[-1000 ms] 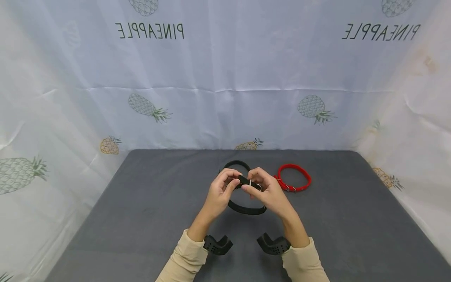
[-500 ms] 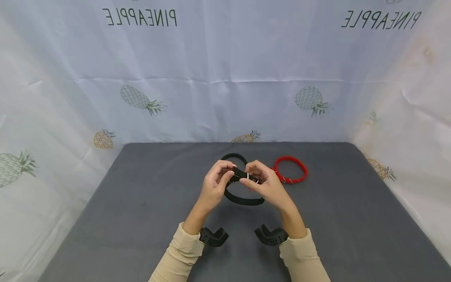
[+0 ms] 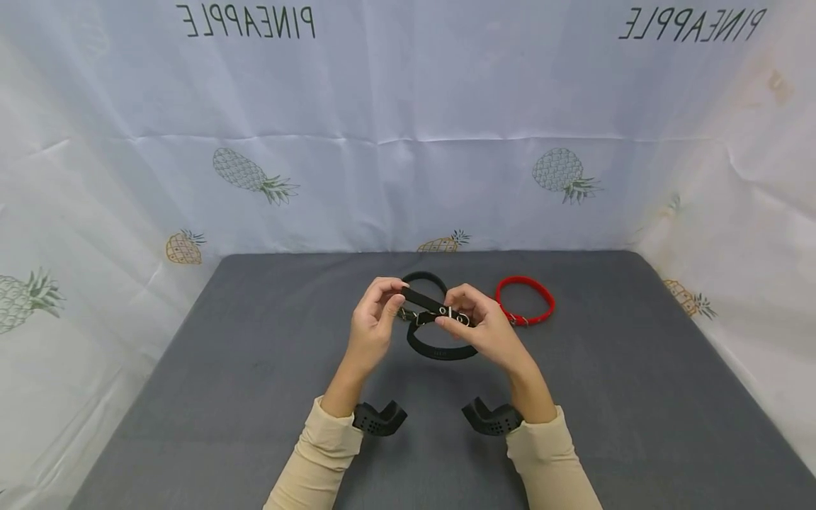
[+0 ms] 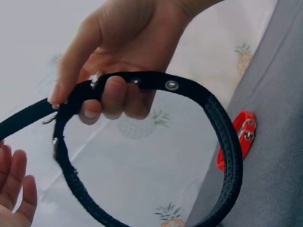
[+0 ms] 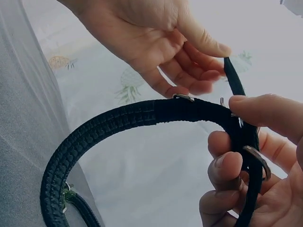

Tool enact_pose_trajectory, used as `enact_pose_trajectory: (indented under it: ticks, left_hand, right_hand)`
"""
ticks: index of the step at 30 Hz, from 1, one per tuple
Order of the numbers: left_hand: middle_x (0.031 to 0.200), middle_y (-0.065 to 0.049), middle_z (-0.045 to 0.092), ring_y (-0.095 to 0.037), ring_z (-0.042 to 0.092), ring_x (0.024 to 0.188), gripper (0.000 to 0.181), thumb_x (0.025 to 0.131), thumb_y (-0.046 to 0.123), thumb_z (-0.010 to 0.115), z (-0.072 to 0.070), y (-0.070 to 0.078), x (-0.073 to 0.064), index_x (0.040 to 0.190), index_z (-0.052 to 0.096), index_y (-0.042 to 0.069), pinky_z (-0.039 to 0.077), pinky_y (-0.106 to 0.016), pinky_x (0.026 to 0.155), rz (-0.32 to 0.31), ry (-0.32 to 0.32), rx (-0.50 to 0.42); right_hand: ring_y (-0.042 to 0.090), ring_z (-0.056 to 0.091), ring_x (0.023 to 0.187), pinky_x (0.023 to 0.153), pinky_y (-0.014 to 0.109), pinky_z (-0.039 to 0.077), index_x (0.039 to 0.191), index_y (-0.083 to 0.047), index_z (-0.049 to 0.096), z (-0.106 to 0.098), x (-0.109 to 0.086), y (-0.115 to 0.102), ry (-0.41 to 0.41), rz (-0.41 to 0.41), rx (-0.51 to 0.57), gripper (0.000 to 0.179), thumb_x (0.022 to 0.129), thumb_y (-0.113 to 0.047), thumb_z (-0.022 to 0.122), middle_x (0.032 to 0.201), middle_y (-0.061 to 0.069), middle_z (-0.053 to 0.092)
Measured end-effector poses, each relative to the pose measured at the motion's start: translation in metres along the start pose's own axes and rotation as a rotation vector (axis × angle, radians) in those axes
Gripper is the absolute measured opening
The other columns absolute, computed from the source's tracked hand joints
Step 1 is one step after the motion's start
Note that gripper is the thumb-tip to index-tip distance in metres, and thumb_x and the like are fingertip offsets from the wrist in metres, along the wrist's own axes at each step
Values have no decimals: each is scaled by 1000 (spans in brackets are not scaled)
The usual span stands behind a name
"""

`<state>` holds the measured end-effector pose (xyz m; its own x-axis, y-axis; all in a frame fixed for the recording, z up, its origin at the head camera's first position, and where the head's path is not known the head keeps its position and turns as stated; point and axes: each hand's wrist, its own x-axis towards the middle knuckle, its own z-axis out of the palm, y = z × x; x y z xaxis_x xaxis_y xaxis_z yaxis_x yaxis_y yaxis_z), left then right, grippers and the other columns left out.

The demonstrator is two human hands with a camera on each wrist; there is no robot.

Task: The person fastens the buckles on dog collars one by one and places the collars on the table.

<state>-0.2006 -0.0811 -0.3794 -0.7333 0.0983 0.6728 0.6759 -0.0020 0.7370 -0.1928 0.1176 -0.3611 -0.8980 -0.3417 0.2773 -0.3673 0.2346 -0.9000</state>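
Note:
Both hands hold a black collar (image 3: 440, 352) off the table, its band hanging in a loop. In the head view my left hand (image 3: 372, 329) pinches the tip of its strap between thumb and fingers. My right hand (image 3: 487, 326) grips the collar at its metal buckle, with the strap running through it. The left wrist view shows metal eyelets (image 4: 172, 85) along the band. From the right wrist, the strap end (image 5: 233, 78) stretches away from the buckle towards the left thumb. Part of the buckle is hidden by the right fingers.
A second black collar (image 3: 426, 275) lies on the grey table (image 3: 268, 397) just behind the hands. To the right of it lies a red collar (image 3: 550, 301), buckled in a ring. White curtains (image 3: 408, 191) with pineapple prints surround the table's back and sides.
My left hand has moved left, away from the right hand, drawing a longer stretch of strap out past the buckle. The right hand keeps its grip. The head view has tilted slightly down.

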Motion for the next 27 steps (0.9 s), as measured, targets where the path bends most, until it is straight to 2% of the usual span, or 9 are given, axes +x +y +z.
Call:
enact_pose_trajectory:
  ticks: [5, 9, 11, 15, 18, 22, 25, 27]
  left_hand:
    - [108, 6, 52, 6, 53, 95, 20, 98, -1, 48, -7, 0, 1, 110, 51, -17, 47, -12, 83, -13, 19, -9]
    - [108, 15, 52, 5, 55, 95, 26, 100, 5, 48, -9, 0, 0, 112, 50, -17, 48, -11, 86, -65, 1, -59]
    - [109, 14, 53, 5, 57, 96, 30, 100, 8, 50, -8, -1, 1, 115, 49, -18, 48, -11, 88, -99, -7, -88]
    - [112, -8, 62, 0, 60, 99, 31, 98, 11, 55, -5, -3, 0, 119, 53, -11, 50, -16, 88, -183, -70, -57]
    - [112, -24, 62, -13, 62, 99, 25, 98, 11, 55, 0, -3, -1, 118, 57, -5, 52, -22, 88, -221, -134, 2]
    - [112, -23, 64, -28, 61, 98, 22, 98, 10, 55, 6, -3, -2, 115, 60, -1, 52, -29, 88, -261, -161, 29]
    - [113, -21, 65, -26, 61, 97, 21, 97, 10, 57, 10, -3, -4, 114, 62, 0, 51, -28, 87, -290, -169, 51]
    - [111, -21, 65, -20, 62, 96, 21, 97, 10, 57, 13, -3, -5, 114, 63, -1, 51, -25, 85, -303, -178, 50]
  right_hand:
    - [10, 52, 60, 58, 25, 49, 105, -2, 57, 0, -1, 0, 6, -17, -11, 22, 87, -4, 68, 85, -9, 60]
    - [23, 51, 57, 57, 24, 46, 110, 0, 58, 1, -1, 0, 3, -48, -6, 23, 89, -3, 66, 82, -8, 58]
    - [25, 50, 57, 56, 23, 45, 111, 1, 59, 1, 0, 1, 11, -58, -5, 23, 90, -2, 65, 77, -5, 55]
    - [21, 48, 57, 56, 23, 43, 111, 1, 58, 1, 0, 2, 33, -60, -2, 21, 91, -3, 63, 74, 3, 52]
    - [20, 49, 58, 57, 25, 44, 112, 1, 57, 0, 0, 2, 45, -71, -4, 21, 92, -2, 62, 77, 5, 54]
    - [18, 51, 60, 59, 27, 47, 114, 2, 57, -2, 0, 3, 60, -98, -8, 22, 93, -2, 60, 81, -2, 56]
    - [17, 49, 59, 58, 26, 46, 115, 2, 56, -2, 0, 3, 52, -112, -1, 22, 94, -3, 60, 82, -7, 54]
    - [18, 47, 59, 57, 25, 44, 115, 2, 56, -1, 0, 4, 38, -117, 11, 22, 94, -4, 59, 82, -8, 53]
